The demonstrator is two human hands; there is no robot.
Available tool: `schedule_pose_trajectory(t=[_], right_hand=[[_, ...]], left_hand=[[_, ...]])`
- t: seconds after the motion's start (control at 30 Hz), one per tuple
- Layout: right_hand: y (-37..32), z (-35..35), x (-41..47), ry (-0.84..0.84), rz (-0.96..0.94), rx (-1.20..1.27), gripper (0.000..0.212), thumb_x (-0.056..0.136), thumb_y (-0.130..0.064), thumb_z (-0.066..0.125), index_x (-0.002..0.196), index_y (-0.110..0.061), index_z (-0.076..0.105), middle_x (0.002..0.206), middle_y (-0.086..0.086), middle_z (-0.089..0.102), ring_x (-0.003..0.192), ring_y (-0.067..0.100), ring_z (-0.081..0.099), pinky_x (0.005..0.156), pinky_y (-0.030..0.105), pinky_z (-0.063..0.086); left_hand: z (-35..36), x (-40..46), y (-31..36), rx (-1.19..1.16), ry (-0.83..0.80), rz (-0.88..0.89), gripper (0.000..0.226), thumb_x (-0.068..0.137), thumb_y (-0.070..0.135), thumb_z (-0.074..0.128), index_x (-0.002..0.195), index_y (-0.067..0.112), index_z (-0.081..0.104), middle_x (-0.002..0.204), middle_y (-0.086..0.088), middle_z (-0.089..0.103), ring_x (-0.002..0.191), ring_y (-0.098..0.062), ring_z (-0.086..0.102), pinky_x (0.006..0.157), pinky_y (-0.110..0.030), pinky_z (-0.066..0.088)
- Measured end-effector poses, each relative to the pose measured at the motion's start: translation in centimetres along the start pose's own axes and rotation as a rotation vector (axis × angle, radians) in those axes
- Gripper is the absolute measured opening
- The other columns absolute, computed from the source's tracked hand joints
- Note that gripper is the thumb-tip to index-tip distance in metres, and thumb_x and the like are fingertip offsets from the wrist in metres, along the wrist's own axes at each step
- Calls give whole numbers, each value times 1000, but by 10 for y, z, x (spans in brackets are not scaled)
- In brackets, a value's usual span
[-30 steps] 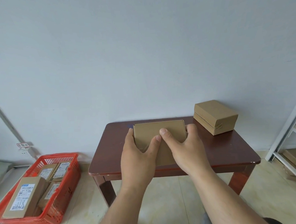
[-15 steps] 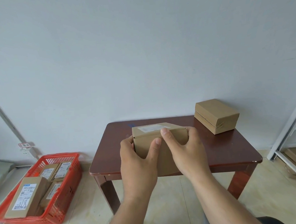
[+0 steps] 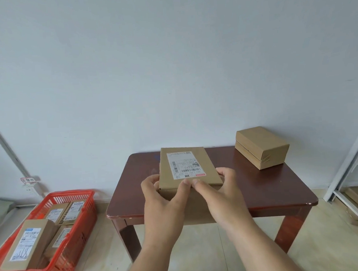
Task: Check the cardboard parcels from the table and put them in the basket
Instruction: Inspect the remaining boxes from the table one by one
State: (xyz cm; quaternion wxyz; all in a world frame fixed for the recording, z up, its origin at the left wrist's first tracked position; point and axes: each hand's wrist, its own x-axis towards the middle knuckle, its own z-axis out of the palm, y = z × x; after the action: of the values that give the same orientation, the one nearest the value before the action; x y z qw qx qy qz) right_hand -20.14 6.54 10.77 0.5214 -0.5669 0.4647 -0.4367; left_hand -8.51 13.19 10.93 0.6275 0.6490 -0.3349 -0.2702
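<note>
Two hands on one cardboard parcel [image 3: 186,172], held at frame centre above the bench [image 3: 260,191]. Left hand [image 3: 163,200] and right hand [image 3: 220,193] grip its near corners, fingers [image 3: 184,183] curled over the near edge, thumbs meeting. Shipping label [image 3: 185,165] faces up (print reads inverted). To check well: keep it level, read barcode and seams, then carry it to the red basket [image 3: 62,265] at lower left. Second parcel [image 3: 261,146] waits at the bench's right rear.

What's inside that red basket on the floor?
The red basket holds several cardboard parcels with white labels. Whatever lies beneath them is covered.
</note>
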Motion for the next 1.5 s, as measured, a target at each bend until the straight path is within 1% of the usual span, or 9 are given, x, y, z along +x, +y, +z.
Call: schedule_pose_trajectory(t=[0.17, 0.27, 0.43, 0.67, 0.87, 1.07, 1.2, 1.33, 1.5], right_hand=[[-3, -3, 7, 52, -10, -36, 52, 87, -37, 82, 129, -32, 51, 119, -17, 67, 102, -6, 62, 73, 21, 46], [-4, -2, 2, 28, -51, -95, 82, 85, -44, 84, 154, -34, 42, 136, -20, 60, 121, 0, 59, 95, 25, 50], [2, 1, -6, -2, -70, -114, 64, 78, -56, 89, 132, -47, 57, 126, -21, 67, 112, -5, 65, 94, 27, 56], [10, 2, 5, 24, -45, -217, 53, 90, -43, 80, 127, -31, 45, 109, -17, 73, 92, -7, 67, 69, 16, 49], [17, 0, 0, 20, -103, -250, 54, 88, -48, 82, 128, -37, 49, 109, -20, 73, 93, -6, 69, 78, 24, 56], [18, 1, 13, 54, -126, -309, 97, 69, -85, 70, 148, -31, 52, 134, -13, 64, 120, 9, 66, 100, 42, 58], [12, -3, 14, 62, -114, -360, 65, 77, -76, 71, 126, -34, 67, 119, -10, 58, 103, 2, 64, 82, 27, 55], [17, -1, 4, 65, -123, -358, 60, 80, -67, 76, 129, -36, 59, 118, -17, 54, 113, 11, 60, 93, 38, 54], [17, 4, -1, 54, -80, -288, 49, 86, -58, 78, 116, -32, 50, 106, -14, 71, 90, 0, 69, 64, 21, 54]], left_hand=[[-3, 5, -8, -13, -42, -11, 80, 68, 61, 86, 134, 41, 46, 131, 16, 61, 123, -5, 60, 101, -40, 55], [-9, 18, -6, 4, -46, -42, 83, 58, 68, 84, 132, 41, 56, 132, 10, 66, 121, -16, 66, 98, -47, 59], [-15, 30, -8, 96, -51, -44, 58, 65, 70, 83, 115, 43, 70, 127, 3, 70, 118, -20, 68, 89, -50, 63], [-10, 8, -18, 131, -48, 57, 48, 80, 54, 85, 114, 55, 52, 123, 27, 53, 129, -5, 52, 104, -33, 50], [-14, 17, -14, 149, 7, 6, 50, 87, 45, 82, 123, 30, 51, 108, 19, 69, 85, 18, 64, 64, -9, 50], [-11, 14, -20, 159, 13, 50, 57, 86, 45, 84, 127, 30, 48, 112, 20, 66, 92, 14, 66, 78, -21, 58], [-8, 10, -31, 146, -27, 43, 64, 78, 57, 83, 132, 41, 53, 125, 16, 65, 118, -7, 65, 91, -35, 61], [-10, 16, -23, 168, -22, 42, 32, 83, 59, 79, 107, 43, 65, 109, 12, 63, 121, -6, 53, 91, -36, 56], [-11, 13, -22, 199, -5, -3, 50, 82, 64, 76, 119, 33, 61, 115, 11, 56, 113, 7, 45, 74, -13, 39]])
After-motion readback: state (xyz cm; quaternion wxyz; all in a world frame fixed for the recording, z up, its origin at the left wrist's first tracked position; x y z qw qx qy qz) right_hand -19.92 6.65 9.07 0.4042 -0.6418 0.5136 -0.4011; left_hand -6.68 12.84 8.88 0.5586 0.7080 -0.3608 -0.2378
